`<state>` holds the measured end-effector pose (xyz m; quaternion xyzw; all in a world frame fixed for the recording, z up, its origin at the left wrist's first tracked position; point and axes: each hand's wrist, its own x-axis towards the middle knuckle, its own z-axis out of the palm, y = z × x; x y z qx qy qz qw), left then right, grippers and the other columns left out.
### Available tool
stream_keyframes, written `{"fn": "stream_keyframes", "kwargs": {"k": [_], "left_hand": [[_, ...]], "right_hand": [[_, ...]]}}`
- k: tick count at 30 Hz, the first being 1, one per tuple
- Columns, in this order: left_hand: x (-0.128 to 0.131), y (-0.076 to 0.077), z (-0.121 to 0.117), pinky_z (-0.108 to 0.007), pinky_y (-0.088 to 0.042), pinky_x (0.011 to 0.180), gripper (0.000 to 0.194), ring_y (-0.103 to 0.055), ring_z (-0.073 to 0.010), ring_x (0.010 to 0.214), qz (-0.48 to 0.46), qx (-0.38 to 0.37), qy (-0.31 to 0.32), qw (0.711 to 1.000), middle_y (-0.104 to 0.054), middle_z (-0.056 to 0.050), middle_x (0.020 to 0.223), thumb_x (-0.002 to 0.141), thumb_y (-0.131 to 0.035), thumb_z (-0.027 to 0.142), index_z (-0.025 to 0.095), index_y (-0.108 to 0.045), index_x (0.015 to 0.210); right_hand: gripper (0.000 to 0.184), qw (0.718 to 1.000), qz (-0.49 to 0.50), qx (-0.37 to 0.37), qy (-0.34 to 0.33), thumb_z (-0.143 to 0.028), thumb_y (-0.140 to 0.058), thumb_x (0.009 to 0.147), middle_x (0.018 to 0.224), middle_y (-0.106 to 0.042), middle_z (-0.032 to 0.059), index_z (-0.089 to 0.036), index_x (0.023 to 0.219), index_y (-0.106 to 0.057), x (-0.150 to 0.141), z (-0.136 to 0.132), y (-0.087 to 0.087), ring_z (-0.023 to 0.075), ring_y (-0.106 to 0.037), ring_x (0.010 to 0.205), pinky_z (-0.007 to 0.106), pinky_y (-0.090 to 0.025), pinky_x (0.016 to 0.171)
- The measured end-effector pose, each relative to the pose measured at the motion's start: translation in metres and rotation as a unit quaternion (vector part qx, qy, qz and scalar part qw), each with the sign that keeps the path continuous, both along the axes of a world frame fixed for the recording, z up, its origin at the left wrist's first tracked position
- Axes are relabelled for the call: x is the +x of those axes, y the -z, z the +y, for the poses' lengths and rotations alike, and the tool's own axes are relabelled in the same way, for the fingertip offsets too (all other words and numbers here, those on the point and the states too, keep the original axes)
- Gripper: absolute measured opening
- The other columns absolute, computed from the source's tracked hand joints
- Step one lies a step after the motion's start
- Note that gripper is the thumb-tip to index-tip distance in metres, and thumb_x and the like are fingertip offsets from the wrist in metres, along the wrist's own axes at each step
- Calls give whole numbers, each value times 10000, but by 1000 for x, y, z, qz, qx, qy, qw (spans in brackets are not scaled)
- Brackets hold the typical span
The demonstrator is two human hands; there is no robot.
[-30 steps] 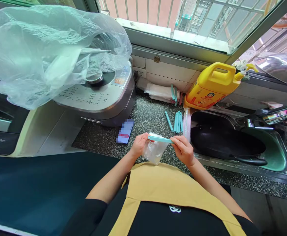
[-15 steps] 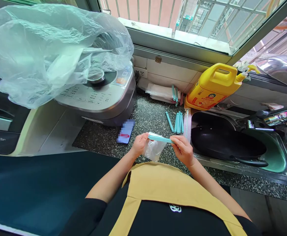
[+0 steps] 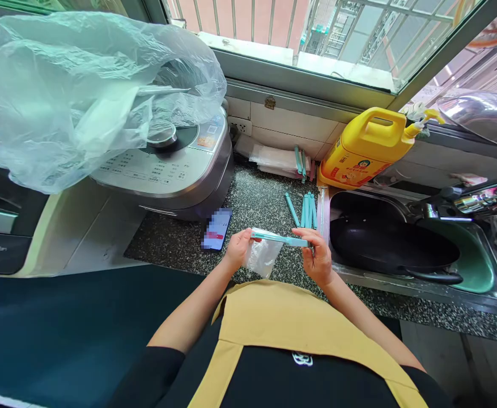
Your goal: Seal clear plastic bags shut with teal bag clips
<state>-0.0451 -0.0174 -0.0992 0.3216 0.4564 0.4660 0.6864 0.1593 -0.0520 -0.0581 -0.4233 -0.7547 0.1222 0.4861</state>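
A light-blue bag clip [image 3: 279, 238] lies across the top of a small clear plastic bag [image 3: 262, 260], just above the counter's near edge. My left hand [image 3: 238, 248] is closed on the clip's left end and the bag's corner. At the clip's right end, my right hand [image 3: 317, 259] pinches it between thumb and fingertips. The bag hangs below the clip; its contents are hard to make out. Several more blue clips [image 3: 308, 211] lie on the counter just beyond my right hand, one set apart at an angle.
A phone [image 3: 216, 229] lies left of my hands by a rice cooker [image 3: 205, 181] topped with a large plastic bag [image 3: 82, 102]. Flat plastic bags [image 3: 274, 157] with clips on them lie by the wall. At right are a yellow jug [image 3: 365, 148] and a sink holding a black wok [image 3: 393, 246].
My right hand's fingers have shifted their grip on the clip's right end, and more of the clip shows there. The view has moved slightly; the left hand still holds the bag and clip.
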Motion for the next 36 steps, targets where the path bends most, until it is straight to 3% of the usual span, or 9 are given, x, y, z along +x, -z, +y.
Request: {"fn": "stream_keyframes", "kwargs": {"k": [9, 16, 23, 31, 33, 36], "left_hand": [[-9, -5, 8, -246, -395, 544, 457, -523, -126, 527, 22, -20, -51, 998, -607, -23, 525, 651, -664, 582, 148, -613, 520], [-12, -9, 12, -243, -397, 564, 427, -524, -118, 531, 19, -25, -63, 998, -609, -25, 542, 738, -632, 504, 136, -623, 522], [-10, -17, 14, -239, -402, 571, 418, -523, -113, 520, 10, -36, -75, 997, -610, -24, 533, 789, -605, 433, 136, -621, 495], [-8, -16, 14, -233, -392, 520, 431, -503, -109, 477, -15, -63, -64, 996, -593, -20, 495, 740, -638, 487, 132, -618, 495], [-7, -14, 14, -233, -393, 521, 435, -508, -111, 482, -17, -60, -61, 996, -595, -21, 498, 724, -646, 505, 132, -621, 500], [-6, -6, 14, -240, -411, 551, 437, -526, -119, 512, 12, -38, -56, 998, -610, -29, 525, 725, -639, 512, 132, -628, 510]], "right_hand": [[189, 996, 67, 26, 57, -202, -450, 914, 995, -655, 74, -257, 1086, -507, 7, 1, 1, 206, -615, 931, 414, -525, 776], [160, 981, 171, -41, 77, -243, -455, 919, 965, -654, 50, -257, 1061, -527, 8, -4, 5, 195, -650, 916, 388, -540, 771], [118, 938, 311, -129, 85, -310, -502, 891, 888, -686, 21, -246, 964, -568, 5, -6, 5, 158, -649, 735, 322, -529, 659], [129, 839, 483, -245, 53, -323, -587, 776, 718, -661, -22, -227, 856, -556, -2, -5, -1, 126, -592, 560, 288, -489, 562], [128, 837, 486, -248, 45, -315, -598, 756, 718, -654, -26, -228, 841, -557, 0, -4, -2, 120, -581, 560, 276, -477, 550], [130, 859, 445, -251, 38, -314, -625, 739, 737, -642, -27, -226, 823, -579, 9, -2, 1, 106, -559, 574, 260, -463, 552]]}}
